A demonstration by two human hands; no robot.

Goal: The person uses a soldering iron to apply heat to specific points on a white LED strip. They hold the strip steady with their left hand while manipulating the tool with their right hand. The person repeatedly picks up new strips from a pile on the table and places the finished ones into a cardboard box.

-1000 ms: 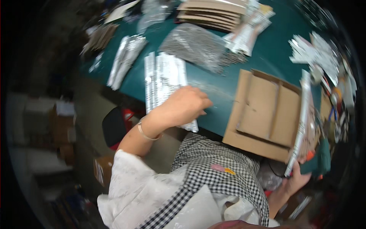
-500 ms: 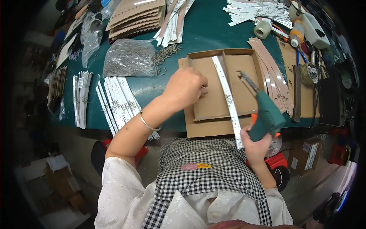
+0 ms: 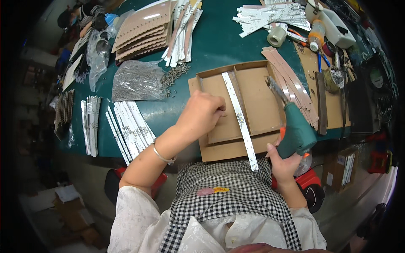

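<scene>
Presumably for support, a white strip (image 3: 239,120) is laid across a cardboard tray (image 3: 262,103); a green pistol-shaped tool (image 3: 298,126) is gripped by the right hand (image 3: 285,165); what the left hand's (image 3: 202,113) bunched fingers hold cannot be told.

White strip (image 3: 239,120) (dark-speckled), aslant across cardboard tray (image 3: 263,99), green gun-shaped tool (image 3: 297,124), tilted

Green-and-orange tool (image 3: 297,126), dark-flecked white strip (image 3: 239,118), brown tray (image 3: 262,101), black-and-white checked apron (image 3: 236,181)
</scene>
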